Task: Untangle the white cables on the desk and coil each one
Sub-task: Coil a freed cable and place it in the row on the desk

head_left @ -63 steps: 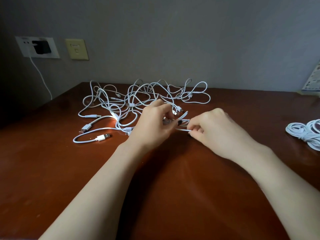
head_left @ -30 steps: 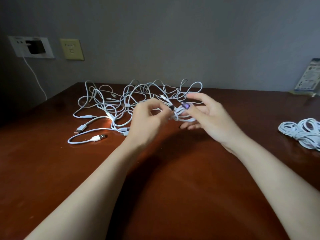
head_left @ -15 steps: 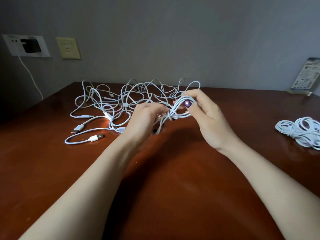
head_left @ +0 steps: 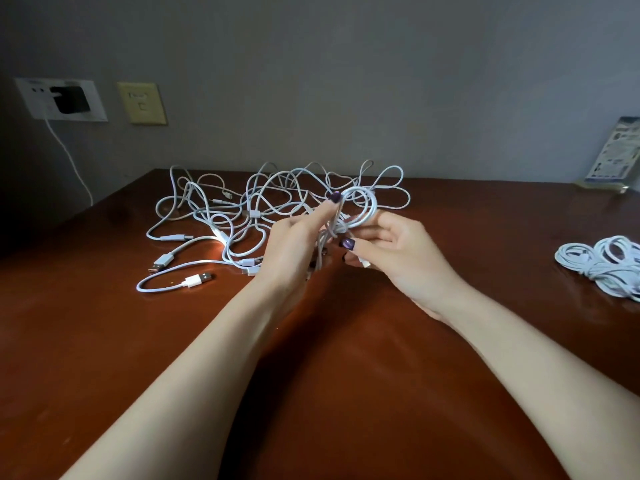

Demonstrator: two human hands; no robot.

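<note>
A tangle of white cables [head_left: 242,209] sprawls over the far middle of the brown desk [head_left: 346,375], with USB plugs lying at its left. Just in front of the tangle I hold a small coiled white cable [head_left: 363,211] raised above the desk. My left hand [head_left: 294,244] pinches the coil's left side between thumb and fingers. My right hand [head_left: 398,252] grips the coil's lower right, its thumb and fingers closed on a strand with a plug end showing beneath. The coil's lower part is hidden between my hands.
A bundle of coiled white cables [head_left: 602,268] lies at the right edge of the desk. A wall socket with a black charger [head_left: 69,98] and a hanging white lead sits at the left. A leaflet stand [head_left: 613,154] is at the back right.
The loose loops between my hands have been gathered into a rounder coil and lifted slightly. My right hand has dropped from the coil's top to its lower right side.
</note>
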